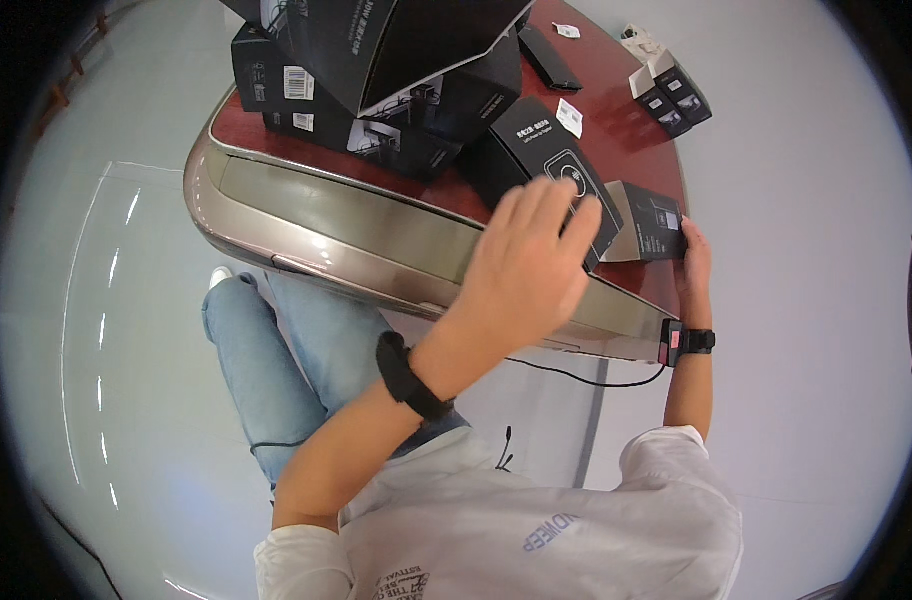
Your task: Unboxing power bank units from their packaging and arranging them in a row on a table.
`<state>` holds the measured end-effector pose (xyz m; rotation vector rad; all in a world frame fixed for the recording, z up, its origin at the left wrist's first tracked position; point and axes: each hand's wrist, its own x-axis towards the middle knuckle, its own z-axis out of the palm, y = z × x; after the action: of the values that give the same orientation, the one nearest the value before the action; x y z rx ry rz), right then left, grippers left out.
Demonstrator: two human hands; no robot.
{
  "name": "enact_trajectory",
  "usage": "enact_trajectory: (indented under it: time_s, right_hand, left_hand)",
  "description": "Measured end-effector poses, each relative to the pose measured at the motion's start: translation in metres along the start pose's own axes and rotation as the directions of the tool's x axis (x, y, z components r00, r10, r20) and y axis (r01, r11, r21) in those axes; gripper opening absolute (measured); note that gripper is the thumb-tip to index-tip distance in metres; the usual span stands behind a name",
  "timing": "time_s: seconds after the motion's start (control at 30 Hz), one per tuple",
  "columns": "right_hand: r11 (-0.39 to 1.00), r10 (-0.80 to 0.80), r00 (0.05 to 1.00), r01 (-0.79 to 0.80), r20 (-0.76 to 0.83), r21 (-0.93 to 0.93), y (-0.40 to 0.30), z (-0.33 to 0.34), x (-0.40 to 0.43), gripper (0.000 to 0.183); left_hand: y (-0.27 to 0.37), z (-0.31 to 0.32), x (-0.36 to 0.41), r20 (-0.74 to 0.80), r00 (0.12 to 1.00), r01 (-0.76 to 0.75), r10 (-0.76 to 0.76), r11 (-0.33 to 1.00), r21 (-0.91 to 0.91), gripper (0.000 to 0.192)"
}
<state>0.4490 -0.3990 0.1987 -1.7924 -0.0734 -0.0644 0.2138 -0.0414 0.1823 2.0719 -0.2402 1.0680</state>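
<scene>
My left hand (540, 251) is over the near end of a black cardboard box (534, 142) with a printed round emblem; its fingers are apart, and whether the fingertips touch the box I cannot tell. At the right edge of the red-brown tabletop, my right hand (697, 251) has its fingers on the outer side of a smaller black box (651, 223). A grey-brown cardboard face of that smaller box shows next to the larger one. The thumb and part of the right palm are hidden.
Large black boxes (298, 82) are stacked at the table's left, one with a raised flap. A flat black box (549, 60) and white paper pieces (569, 118) lie farther back. Two small open boxes (669, 97) stand at the far right edge. A black cable (613, 385) hangs below the table.
</scene>
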Motion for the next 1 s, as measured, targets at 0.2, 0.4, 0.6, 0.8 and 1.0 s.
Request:
enact_trajectory:
  time_s: [0.2, 0.4, 0.6, 0.8, 1.0]
  right_hand:
    - [0.997, -0.025, 0.999, 0.023, 0.031, 0.071, 0.010, -0.001, 0.002, 0.033]
    - [0.993, -0.119, 0.981, 0.119, -0.155, -0.013, 0.007, -0.023, -0.005, 0.034]
    - [0.994, -0.078, 0.992, 0.071, -0.095, -0.077, 0.002, -0.039, -0.030, 0.034]
    - [0.997, -0.045, 0.999, 0.045, -0.015, -0.056, -0.009, -0.018, -0.040, 0.034]
    - [0.997, 0.043, 0.992, -0.035, 0.116, -0.065, -0.016, 0.003, -0.042, 0.037]
  left_hand:
    - [-0.010, 0.008, -0.001, 0.049, 0.998, -0.059, 0.047, 0.958, 0.282, 0.051]
    - [0.009, 0.021, -0.006, 0.107, 0.985, -0.150, 0.134, 0.977, 0.153, 0.045]
    - [-0.031, -0.004, 0.002, 0.073, 0.997, -0.002, 0.007, 0.997, -0.073, 0.059]
    - [-0.053, -0.007, 0.006, 0.204, 0.979, 0.060, -0.003, 0.959, -0.276, 0.058]
    - [-0.063, -0.011, 0.001, 0.308, 0.951, 0.172, -0.030, 0.879, -0.445, 0.069]
